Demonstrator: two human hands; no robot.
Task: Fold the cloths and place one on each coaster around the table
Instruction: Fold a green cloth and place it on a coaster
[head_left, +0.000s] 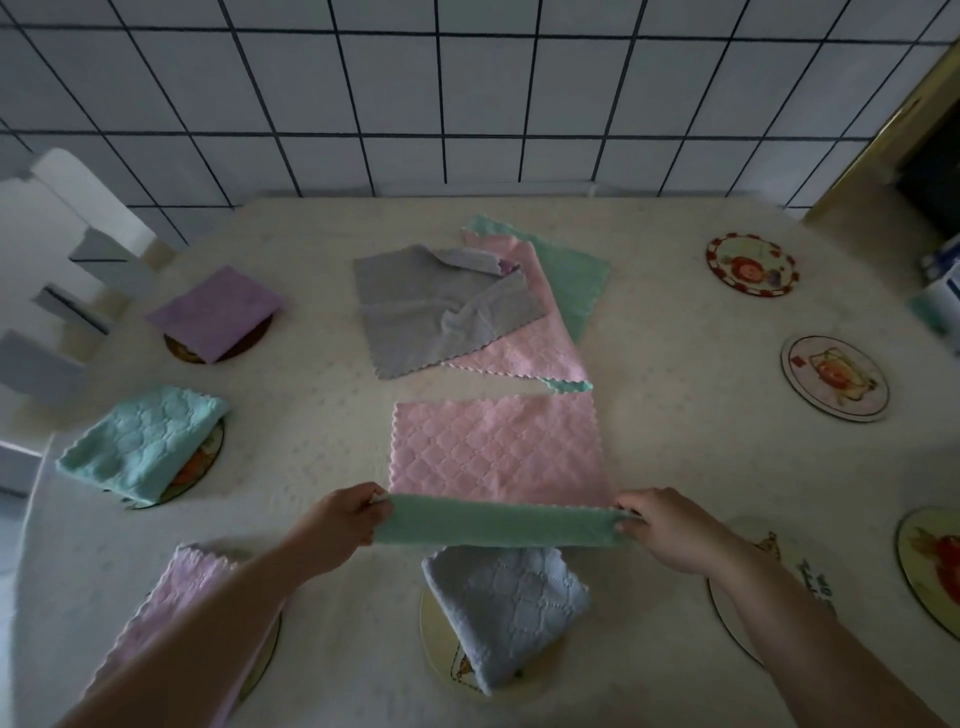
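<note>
The left hand (345, 522) and right hand (662, 527) each pinch one end of a green cloth (498, 527), stretched taut between them above the table (675, 457). Just beyond it lies a pink cloth (498, 447), flat; farther on is a loose pile (467, 306) of grey, pink and green cloths, perhaps with more beneath. Four folded cloths sit on coasters: grey (506, 613) nearest under the green cloth, then pink (171, 623), teal (143, 441) and purple (218, 309) to its left. Four coasters to its right are bare, one partly hidden by the right forearm.

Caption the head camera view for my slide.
Both hands, left and right, pinch a pink-and-green cloth mid-fold among coasters, some already holding folded cloths.
</note>
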